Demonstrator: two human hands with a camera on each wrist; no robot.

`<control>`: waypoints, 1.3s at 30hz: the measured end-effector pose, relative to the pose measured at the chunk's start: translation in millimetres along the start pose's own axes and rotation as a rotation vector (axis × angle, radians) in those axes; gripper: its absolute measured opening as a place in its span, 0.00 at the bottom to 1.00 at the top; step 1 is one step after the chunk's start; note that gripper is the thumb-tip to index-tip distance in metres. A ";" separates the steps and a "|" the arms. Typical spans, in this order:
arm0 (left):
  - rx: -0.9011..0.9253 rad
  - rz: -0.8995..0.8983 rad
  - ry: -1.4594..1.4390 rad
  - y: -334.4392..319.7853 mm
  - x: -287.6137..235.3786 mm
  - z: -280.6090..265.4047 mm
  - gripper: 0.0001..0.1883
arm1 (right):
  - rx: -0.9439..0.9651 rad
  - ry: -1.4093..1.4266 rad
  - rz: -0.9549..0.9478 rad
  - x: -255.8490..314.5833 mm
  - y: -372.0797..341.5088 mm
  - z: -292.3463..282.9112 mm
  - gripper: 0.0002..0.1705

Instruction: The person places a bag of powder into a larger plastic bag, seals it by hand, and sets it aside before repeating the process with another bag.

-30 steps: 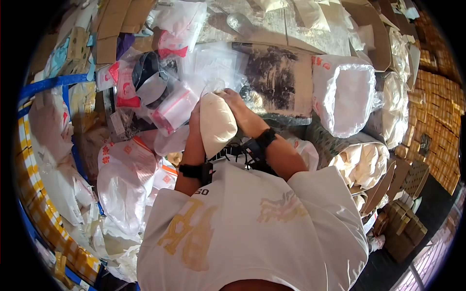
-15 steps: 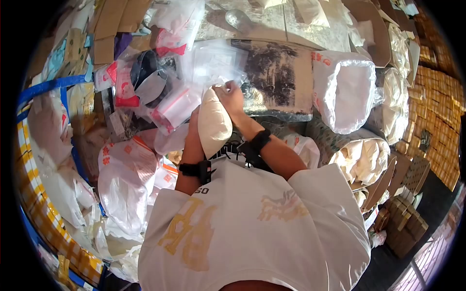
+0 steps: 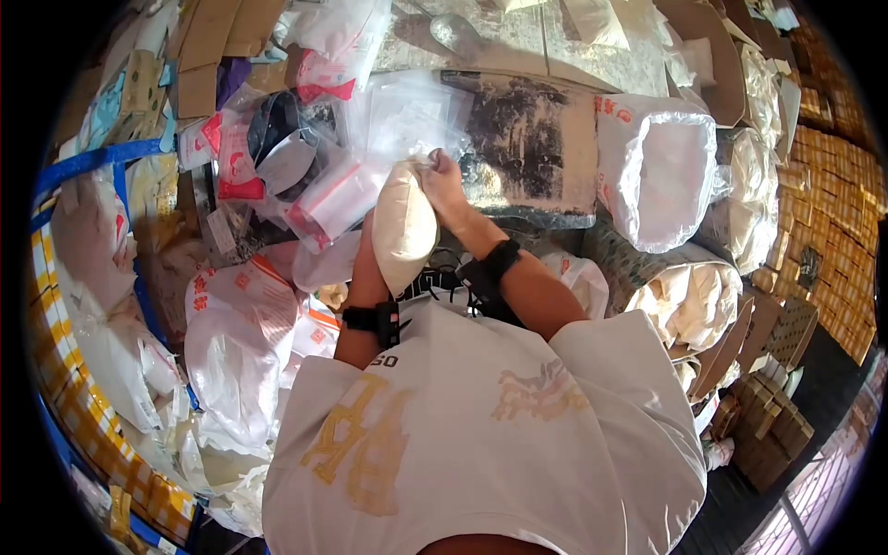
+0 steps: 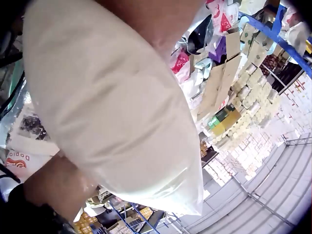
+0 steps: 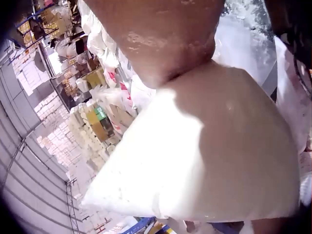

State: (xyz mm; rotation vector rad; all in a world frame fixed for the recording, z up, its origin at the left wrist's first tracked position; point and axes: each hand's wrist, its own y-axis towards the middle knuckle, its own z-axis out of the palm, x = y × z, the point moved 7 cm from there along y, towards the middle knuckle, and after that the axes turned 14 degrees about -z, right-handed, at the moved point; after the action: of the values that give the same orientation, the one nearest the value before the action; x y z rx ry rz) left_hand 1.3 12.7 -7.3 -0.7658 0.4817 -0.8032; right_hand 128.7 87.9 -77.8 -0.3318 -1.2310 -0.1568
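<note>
From where I stand, the plump cream-coloured bag (image 3: 405,227) hangs in front of the person's chest, its neck at the right hand (image 3: 446,190) and its body slanting back below. That hand pinches the gathered neck, fingers curled in, presumably so the mouth stays bunched and nothing spills. The left hand (image 4: 168,17) lies against the bag's left side, seemingly to steady the weight; the bag hides its fingers, so I cannot tell whether they grip or merely support.

Just beyond the grip lie flat clear bags (image 3: 398,116), perhaps kept there for easy reach. Left of it sits a pink-edged packet (image 3: 338,199). A scuffed dark-topped surface (image 3: 532,148) stretches to the right of the grip, and past that stands an open white sack (image 3: 675,180), its rim folded outward, likely to hold the mouth wide. Farther beyond the hands rests a scoop (image 3: 453,35).
</note>
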 end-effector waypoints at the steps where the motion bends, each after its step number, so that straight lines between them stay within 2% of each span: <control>1: 0.004 -0.004 -0.018 8.1 1.5 -7.5 0.21 | 0.043 -0.212 0.071 5.0 -0.5 -0.3 0.06; 3: 0.131 -0.064 0.025 37.3 2.3 -33.1 0.20 | 0.127 -0.637 0.213 17.6 -2.4 -7.1 0.09; 4: 0.194 -0.096 0.046 38.3 1.7 -28.8 0.20 | 0.109 -0.504 0.237 16.4 -6.6 -4.5 0.10; 7: 0.017 0.050 0.035 17.2 -1.4 -12.2 0.19 | 0.085 -0.149 0.312 19.7 -17.8 7.8 0.15; 10: 0.043 0.245 0.269 54.6 -15.6 -38.7 0.19 | 0.112 0.082 0.397 28.0 -30.1 17.7 0.18; 12: 0.157 0.179 0.007 68.6 -17.4 -36.3 0.20 | 0.126 0.198 0.437 28.2 -34.6 23.4 0.19; 13: 0.212 0.146 -0.123 72.2 -17.8 -35.6 0.20 | 0.141 0.225 0.467 27.4 -35.4 23.6 0.18; 16: 0.228 0.224 -0.016 72.1 -27.1 -34.6 0.19 | 0.168 0.228 0.524 20.6 -30.8 20.1 0.17; 17: 0.159 0.229 0.015 70.7 -26.1 -40.4 0.19 | 0.161 0.174 0.525 16.3 -29.5 16.6 0.16; 18: 0.076 0.339 0.311 60.2 -28.2 -36.5 0.18 | 0.153 0.121 0.525 10.5 -28.5 12.1 0.15; 19: -0.010 0.446 0.609 41.5 -30.3 -20.8 0.17 | 0.124 -0.022 0.408 2.1 -22.6 2.1 0.14; 21: -0.110 0.539 0.893 17.7 -31.4 0.2 0.16 | 0.065 -0.305 0.172 -6.8 -15.6 -10.3 0.13; 24: -0.143 0.513 0.849 5.3 -31.6 10.2 0.14 | -0.040 -0.447 -0.049 36.6 -16.9 0.3 0.11; 25: -0.152 0.498 0.836 -1.3 -30.8 14.0 0.14 | 0.014 -0.448 -0.051 40.7 -15.5 3.3 0.10; 26: -0.151 0.481 0.828 -6.7 -30.5 19.6 0.14 | 0.094 -0.301 0.043 29.7 -18.0 7.5 0.12; 28: -0.156 0.760 1.313 -35.8 -42.6 69.6 0.11 | 0.214 -0.022 0.192 12.9 -17.9 7.1 0.17; 29: -0.060 0.700 1.350 -24.1 -39.8 63.2 0.16 | 0.314 0.106 0.177 11.9 -17.7 11.9 0.20; 30: -0.059 0.551 0.976 -16.7 -34.6 40.2 0.18 | 0.417 0.225 0.155 15.7 -19.7 14.9 0.23; 31: -0.050 0.443 0.801 -0.4 -29.1 10.2 0.20 | 0.568 -0.013 -0.238 54.3 -14.8 11.5 0.24; 32: -0.052 0.348 0.615 15.4 -22.9 -20.0 0.23 | 0.669 -0.196 -0.427 69.4 -14.3 10.1 0.25; 33: 0.002 0.316 0.575 13.9 -19.7 -3.5 0.24 | 0.732 -0.370 -0.631 81.9 -15.7 6.9 0.25; 34: 0.053 0.282 0.535 11.7 -16.2 13.1 0.25 | 0.759 -0.446 -0.639 56.9 -12.4 3.3 0.25; 35: 0.102 0.247 0.495 9.2 -12.6 28.9 0.26 | 0.681 -0.417 -0.685 13.9 -6.9 -4.1 0.22; 36: 0.153 0.190 0.482 22.2 -15.8 27.0 0.26 | 0.597 -0.229 -0.285 -9.4 3.0 -8.1 0.18; 37: 0.201 0.133 0.470 34.7 -19.0 25.0 0.26 | 0.319 0.141 0.149 -32.9 6.0 -17.4 0.14; 38: 0.123 0.115 0.499 61.5 -21.4 0.4 0.26 | -0.045 0.394 0.424 -51.8 1.3 -27.9 0.11; 39: 0.042 0.099 0.527 78.0 -22.0 -11.6 0.26 | -0.144 0.127 0.398 -35.2 3.6 -33.2 0.09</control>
State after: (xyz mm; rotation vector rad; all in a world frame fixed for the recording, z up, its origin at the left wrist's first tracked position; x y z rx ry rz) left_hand 16.1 60.6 -72.0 -0.4806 0.9626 -0.9193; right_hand 148.0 78.1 -121.3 -0.6745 -1.0085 0.0758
